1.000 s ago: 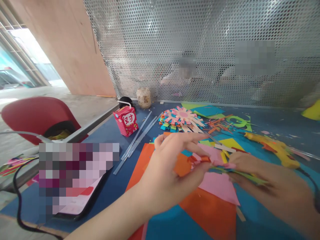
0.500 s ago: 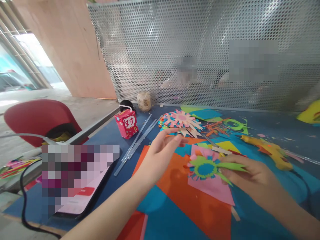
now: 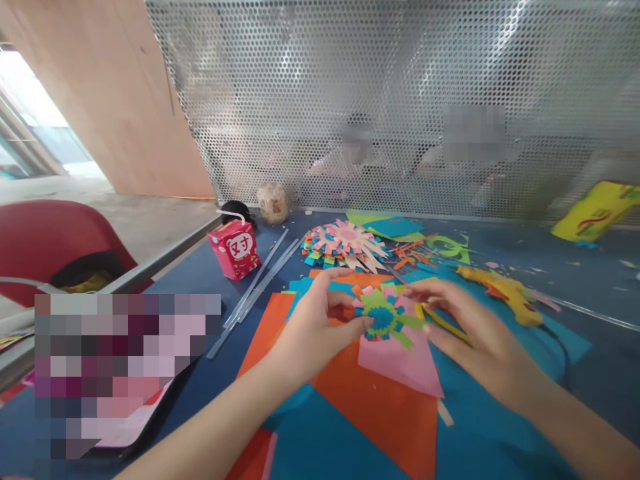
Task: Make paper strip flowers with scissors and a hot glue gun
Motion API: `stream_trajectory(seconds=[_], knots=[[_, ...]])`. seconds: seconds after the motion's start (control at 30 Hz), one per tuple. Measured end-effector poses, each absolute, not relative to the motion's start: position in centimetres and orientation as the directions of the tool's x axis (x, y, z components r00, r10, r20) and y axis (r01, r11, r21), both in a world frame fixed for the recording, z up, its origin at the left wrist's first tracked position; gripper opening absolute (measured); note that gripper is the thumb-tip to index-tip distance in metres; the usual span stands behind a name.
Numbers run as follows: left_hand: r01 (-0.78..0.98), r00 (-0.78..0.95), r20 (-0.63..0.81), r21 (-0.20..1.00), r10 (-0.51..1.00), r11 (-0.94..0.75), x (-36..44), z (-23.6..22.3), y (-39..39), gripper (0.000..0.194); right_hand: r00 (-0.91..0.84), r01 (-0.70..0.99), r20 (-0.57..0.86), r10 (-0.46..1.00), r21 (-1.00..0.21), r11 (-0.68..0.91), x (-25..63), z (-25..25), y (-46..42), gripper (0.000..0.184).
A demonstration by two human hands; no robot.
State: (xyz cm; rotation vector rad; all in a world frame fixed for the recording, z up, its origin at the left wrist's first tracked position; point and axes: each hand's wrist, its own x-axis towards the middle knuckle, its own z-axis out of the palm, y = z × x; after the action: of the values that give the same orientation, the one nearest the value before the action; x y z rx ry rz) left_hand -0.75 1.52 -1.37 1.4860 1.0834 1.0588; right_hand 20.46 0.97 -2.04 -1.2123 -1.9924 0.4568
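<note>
A layered paper flower (image 3: 381, 320), with a blue centre, a green fringed ring and pink and orange tips, faces me in the middle. My left hand (image 3: 315, 327) pinches its left edge, the thumb on the front and the fingers partly hidden behind. Two green tails stick out at its right side. Around those tails is my right hand (image 3: 475, 340), thumb and fingers apart; whether it touches them I cannot tell. Beneath the flower lie a pink sheet (image 3: 400, 367) and an orange sheet (image 3: 380, 413). A narrow yellow piece (image 3: 445, 325) shows between the right fingers.
Finished-looking paper flowers (image 3: 345, 240) are piled behind my hands. A yellow glue gun (image 3: 505, 293) with a cord lies at right. Clear glue sticks (image 3: 265, 280), a red drink carton (image 3: 235, 250) and a phone or tablet (image 3: 135, 413) are at left. A perforated metal panel (image 3: 320, 80) stands behind.
The flower first turned its blue and green face toward me in the right hand. The left hand let go, moved away, then came back onto its left edge. The right fingers have spread.
</note>
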Motion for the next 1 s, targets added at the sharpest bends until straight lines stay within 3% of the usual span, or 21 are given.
stream_trajectory(seconds=[0.17, 0.33, 0.43, 0.67, 0.87, 1.0], knots=[[0.392, 0.376, 0.31, 0.801, 0.873, -0.453, -0.9, -1.9, 0.7, 0.053, -0.346, 0.584, 0.636, 0.69, -0.43, 0.689, 21.2, -1.4, 0.8, 0.028], [0.5, 0.484, 0.466, 0.547, 0.74, -0.672, -0.9, -2.2, 0.4, 0.055, -0.444, 0.639, 0.599, 0.666, -0.309, 0.704, 20.8, -1.0, 0.3, 0.022], [0.498, 0.516, 0.519, 0.466, 0.682, -0.731, -0.9, -2.1, 0.4, 0.056, -0.443, 0.652, 0.6, 0.666, -0.295, 0.699, 20.6, -1.0, 0.3, 0.016], [0.494, 0.54, 0.511, 0.451, 0.669, -0.744, -0.8, -2.0, 0.4, 0.057, -0.429, 0.625, 0.643, 0.634, -0.296, 0.723, 20.5, -1.1, 0.4, 0.007], [0.494, 0.471, 0.474, 0.557, 0.744, -0.668, -0.9, -2.3, 0.4, 0.055, -0.389, 0.578, 0.577, 0.718, -0.454, 0.678, 20.6, -1.0, 0.3, 0.008], [0.514, 0.452, 0.47, 0.557, 0.758, -0.652, -0.9, -2.4, 0.5, 0.054, -0.348, 0.553, 0.565, 0.748, -0.521, 0.65, 20.6, -1.0, 0.1, 0.006]])
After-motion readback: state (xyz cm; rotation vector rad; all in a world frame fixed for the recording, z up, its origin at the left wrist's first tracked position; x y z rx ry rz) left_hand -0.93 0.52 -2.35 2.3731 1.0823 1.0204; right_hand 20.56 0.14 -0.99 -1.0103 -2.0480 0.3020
